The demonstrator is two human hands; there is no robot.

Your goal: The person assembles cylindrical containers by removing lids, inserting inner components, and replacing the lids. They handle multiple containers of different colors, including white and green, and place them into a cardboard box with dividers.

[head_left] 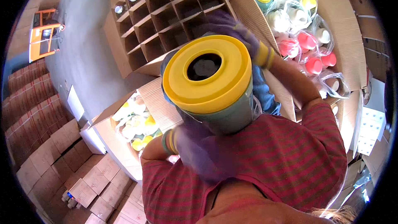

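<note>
Close to the camera I hold a teal-green bottle [224, 118] with a wide yellow lid [207, 72] that has a dark round hole in its middle. Thin clear plastic clings around the bottle's body. My left hand [199, 149], in a purple glove with a green and yellow cuff, grips the bottle from below. Behind the lid's far edge my right hand [236, 27], gloved the same way, reaches over and touches the top. Both gloves are blurred. The bottle hides much of both hands.
A cardboard box with a divider grid [166, 16] lies ahead, with three capped bottles in its far cells. A box [344, 29] of bagged bottles with yellow, white and pink lids sits at the right, another [137, 120] at the left. Stacked cartons [49, 141] cover the floor at left.
</note>
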